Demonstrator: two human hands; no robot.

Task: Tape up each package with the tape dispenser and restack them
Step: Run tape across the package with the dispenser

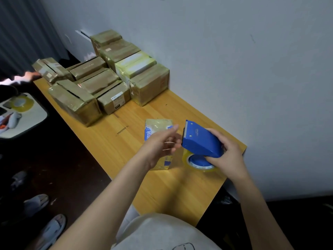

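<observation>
A blue tape dispenser [201, 141] with a clear tape roll [200, 164] hangs just above the wooden table [126, 141], toothed blade pointing away from me. My right hand [227, 154] grips it from the right. A small yellowish package [158, 126] wrapped in tape, with blue print, stands on the table left of the dispenser. My left hand [162, 145] hovers over this package with fingers loosely extended toward the blade, and hides its middle. Whether the fingers pinch a tape end I cannot tell.
Several taped cardboard packages [108, 76] are stacked at the table's far end against the grey wall. At the far left, another person's hand touches one package [48, 69]. A side surface [36, 120] holds a tape roll [19, 103]. Slippered feet [48, 230] stand on the dark floor.
</observation>
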